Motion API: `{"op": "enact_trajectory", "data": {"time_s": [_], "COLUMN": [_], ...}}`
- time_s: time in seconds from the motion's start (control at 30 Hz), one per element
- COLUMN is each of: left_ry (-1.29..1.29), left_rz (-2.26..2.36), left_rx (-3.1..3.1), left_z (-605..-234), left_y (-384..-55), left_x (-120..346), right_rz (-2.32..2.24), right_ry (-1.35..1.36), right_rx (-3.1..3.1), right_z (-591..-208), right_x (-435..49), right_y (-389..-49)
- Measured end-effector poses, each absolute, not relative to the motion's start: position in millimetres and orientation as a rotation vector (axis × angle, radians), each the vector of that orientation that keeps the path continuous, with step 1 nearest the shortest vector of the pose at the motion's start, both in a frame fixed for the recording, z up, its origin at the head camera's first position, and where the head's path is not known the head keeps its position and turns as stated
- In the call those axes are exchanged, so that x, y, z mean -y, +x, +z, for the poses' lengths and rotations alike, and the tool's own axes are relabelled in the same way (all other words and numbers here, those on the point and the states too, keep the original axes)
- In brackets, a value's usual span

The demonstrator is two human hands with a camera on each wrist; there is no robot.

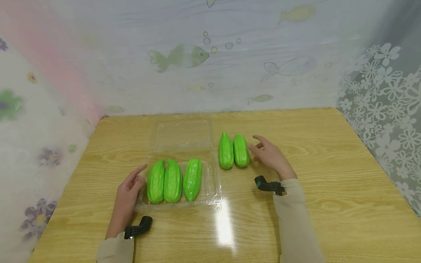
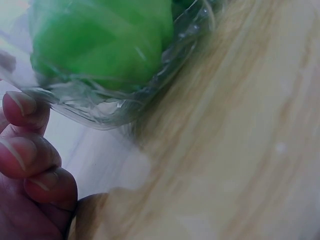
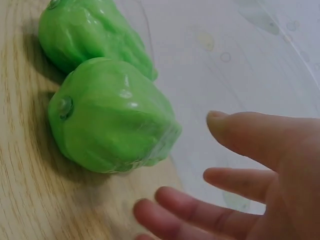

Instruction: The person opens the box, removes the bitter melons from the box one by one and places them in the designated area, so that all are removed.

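A clear plastic clamshell container lies on the table with its lid laid back. Three glossy green ribbed gourds are in it: two side by side at left, and another gourd tilted at right. My left hand holds the container's left edge, with curled fingertips right at the rim in the left wrist view. Two more gourds lie outside, to the container's right. Beside the rightmost gourd is my right hand, fingers spread and apart from it in the right wrist view.
The wood-grain table meets a wall covering printed with fish at the back. Flowered coverings stand at left and right. Black camera mounts sit on both wrists.
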State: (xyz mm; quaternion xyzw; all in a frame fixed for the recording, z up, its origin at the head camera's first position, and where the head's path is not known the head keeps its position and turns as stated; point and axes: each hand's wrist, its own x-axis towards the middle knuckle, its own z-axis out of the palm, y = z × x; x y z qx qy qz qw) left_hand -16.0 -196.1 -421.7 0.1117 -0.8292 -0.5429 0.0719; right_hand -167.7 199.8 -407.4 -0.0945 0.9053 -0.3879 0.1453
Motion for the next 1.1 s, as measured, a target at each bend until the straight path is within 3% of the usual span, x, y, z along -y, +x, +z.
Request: {"op": "enact_trajectory", "data": {"time_s": [0.4,1.1], "left_ry": [0.303,0.252], "left_rz": [-1.64,-1.632], "left_rx": [2.486,2.498], "left_z": [-445.1,-448.8], "left_y": [-32.0,-48.0], "left_x": [212.7,222.0], "right_rz": [-1.328,-1.564], "right_ry": [-0.359,-0.609], "right_rx": [-2.682,-2.44], "right_z": [-391.9,-373.2], "right_x": [-172.4,-105.4], "right_y": [-167.1,-144.9]}}
